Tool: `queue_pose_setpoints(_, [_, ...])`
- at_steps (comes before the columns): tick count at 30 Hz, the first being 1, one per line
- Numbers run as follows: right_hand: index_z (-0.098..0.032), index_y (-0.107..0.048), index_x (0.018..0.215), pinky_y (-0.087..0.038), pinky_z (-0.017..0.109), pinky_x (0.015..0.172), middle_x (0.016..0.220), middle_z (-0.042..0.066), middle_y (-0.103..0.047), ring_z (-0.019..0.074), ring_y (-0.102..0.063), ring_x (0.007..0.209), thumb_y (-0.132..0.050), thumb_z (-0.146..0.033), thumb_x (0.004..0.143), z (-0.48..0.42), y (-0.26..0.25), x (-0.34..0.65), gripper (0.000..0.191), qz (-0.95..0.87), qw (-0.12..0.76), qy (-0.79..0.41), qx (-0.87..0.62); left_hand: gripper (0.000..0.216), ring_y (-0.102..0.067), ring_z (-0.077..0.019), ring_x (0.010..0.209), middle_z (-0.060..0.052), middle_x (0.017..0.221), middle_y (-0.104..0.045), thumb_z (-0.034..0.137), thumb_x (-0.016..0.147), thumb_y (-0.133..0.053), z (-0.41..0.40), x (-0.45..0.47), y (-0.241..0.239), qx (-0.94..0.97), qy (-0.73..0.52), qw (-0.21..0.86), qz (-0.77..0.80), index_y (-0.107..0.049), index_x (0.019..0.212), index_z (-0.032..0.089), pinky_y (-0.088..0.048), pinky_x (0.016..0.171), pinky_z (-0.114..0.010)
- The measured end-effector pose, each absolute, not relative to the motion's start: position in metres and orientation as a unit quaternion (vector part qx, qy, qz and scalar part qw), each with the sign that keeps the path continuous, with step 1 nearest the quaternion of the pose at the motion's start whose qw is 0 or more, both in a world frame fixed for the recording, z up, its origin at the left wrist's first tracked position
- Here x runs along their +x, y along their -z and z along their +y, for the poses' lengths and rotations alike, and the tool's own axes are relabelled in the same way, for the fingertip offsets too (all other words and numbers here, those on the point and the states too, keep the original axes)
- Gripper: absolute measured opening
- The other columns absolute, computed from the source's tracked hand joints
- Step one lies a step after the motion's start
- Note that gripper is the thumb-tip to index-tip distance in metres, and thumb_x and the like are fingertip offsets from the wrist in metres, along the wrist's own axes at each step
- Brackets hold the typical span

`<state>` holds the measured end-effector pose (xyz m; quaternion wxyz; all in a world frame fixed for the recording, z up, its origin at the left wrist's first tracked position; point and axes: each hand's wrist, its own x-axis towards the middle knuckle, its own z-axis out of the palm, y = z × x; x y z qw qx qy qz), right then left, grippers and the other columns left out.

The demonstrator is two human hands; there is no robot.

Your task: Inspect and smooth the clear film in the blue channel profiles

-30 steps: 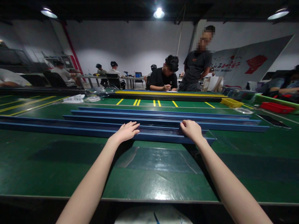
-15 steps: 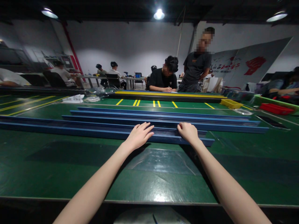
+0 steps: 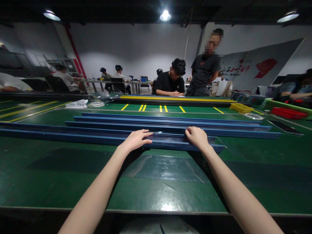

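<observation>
Green matting covers the table [image 3: 60,182], whose near edge runs across the bottom of the view. A wide bare band lies between that edge and the nearest blue channel [image 3: 73,138]. This channel comes in from the left border and ends at a square-cut end right of the hands. To the left of the hands its whole length lies free, with nothing on it.

The left hand [image 3: 136,139] rests palm down on the channel's near wall, fingers straight, close together and pointing right, gripping nothing. A clear film sheet [image 3: 168,167] lies flat on the matting between the two forearms, just this side of the channel. The right hand [image 3: 197,137] has its fingers curled over the channel's far wall, closed on it.

Past the cut end, the matting to the right is bare. Behind, three more blue channels [image 3: 170,123] lie parallel and close together, reaching further right, so four in all as far as I can count.

Beyond them, white bags [image 3: 78,103] sit at far left and one yellow strip [image 3: 175,98] lies along the far edge. One yellow tray [image 3: 241,107] and one red tray [image 3: 289,112] sit at right. A seated person [image 3: 170,83] and a standing person [image 3: 203,73] are across the table.
</observation>
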<state>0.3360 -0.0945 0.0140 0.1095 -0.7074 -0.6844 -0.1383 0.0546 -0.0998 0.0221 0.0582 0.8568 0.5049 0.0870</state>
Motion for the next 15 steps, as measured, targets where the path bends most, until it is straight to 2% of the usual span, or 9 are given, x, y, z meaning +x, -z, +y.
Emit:
queue_pose_setpoints(5, [-0.019,-0.062,0.076,-0.034,0.023,0.057,0.083,0.007,-0.065,0.0169,-0.059,0.076,-0.029,-0.033,0.082,-0.093,-0.014,0.345,0.037,-0.668,0.097,0.132,-0.726,0.048,-0.036,-0.0181,0.119,-0.001,0.131,-0.04,0.045,0.075,-0.048,-0.093,0.031,-0.026,0.835,-0.076,0.096,0.537,-0.044,0.121,0.03,-0.028,0.097,-0.03])
queue_pose_setpoints(8, [-0.019,-0.062,0.076,-0.034,0.024,0.057,0.082,0.008,-0.066,0.0171,-0.059,0.075,-0.029,-0.033,0.082,-0.092,-0.013,0.346,0.037,-0.666,0.088,0.116,-0.732,0.045,-0.038,-0.0179,0.118,-0.001,0.129,-0.042,0.044,0.076,-0.047,-0.092,0.027,-0.026,0.834,-0.082,0.097,0.537,-0.047,0.118,0.028,-0.03,0.097,-0.029])
queue_pose_setpoints(12, [-0.019,-0.062,0.076,-0.035,0.024,0.058,0.082,0.008,-0.065,0.0178,-0.06,0.074,-0.028,-0.031,0.082,-0.092,-0.012,0.342,0.037,-0.671,0.083,0.118,-0.727,0.041,-0.042,-0.0171,0.114,-0.001,0.121,-0.051,0.047,0.083,-0.032,-0.097,0.043,-0.021,0.832,-0.143,0.039,0.535,-0.055,0.109,0.025,-0.03,0.096,-0.029])
queue_pose_setpoints(15, [-0.019,-0.062,0.076,-0.036,0.025,0.059,0.082,0.008,-0.065,0.0175,-0.06,0.074,-0.028,-0.029,0.083,-0.093,-0.012,0.339,0.036,-0.672,0.079,0.122,-0.726,0.046,-0.035,-0.018,0.119,-0.002,0.129,-0.043,0.049,0.084,-0.03,-0.104,0.065,-0.014,0.839,-0.168,-0.007,0.517,-0.048,0.118,0.024,-0.026,0.099,-0.032])
